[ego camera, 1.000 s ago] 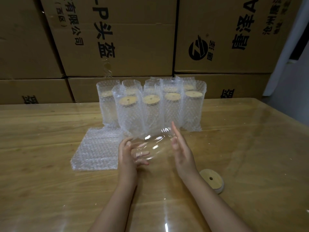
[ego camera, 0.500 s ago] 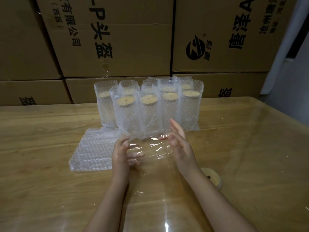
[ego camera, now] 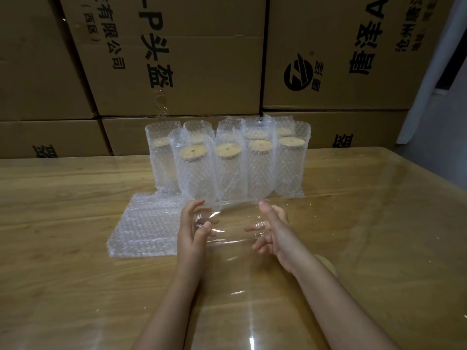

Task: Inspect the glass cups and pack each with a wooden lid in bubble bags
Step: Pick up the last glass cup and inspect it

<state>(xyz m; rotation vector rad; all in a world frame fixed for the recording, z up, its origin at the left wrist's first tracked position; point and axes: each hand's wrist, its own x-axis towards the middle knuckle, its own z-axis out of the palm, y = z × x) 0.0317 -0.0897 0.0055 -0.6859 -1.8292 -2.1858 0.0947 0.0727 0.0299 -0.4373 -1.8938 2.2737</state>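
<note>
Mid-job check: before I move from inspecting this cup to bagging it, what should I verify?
1. Grip on the glass cup: ok, held sideways above the table between left hand and right hand.
2. Cup free of cracks: cannot tell, only glare shows.
3. Wooden lid at hand: ok, on the table beside the right forearm, partly hidden.
4. Empty bubble bags ready: ok, flat stack left of the left hand.
5. Packed cups stable: ok, upright in rows behind.

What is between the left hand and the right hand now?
In the head view, a clear glass cup lies on its side between the left hand and the right hand; each hand grips one end.
</note>
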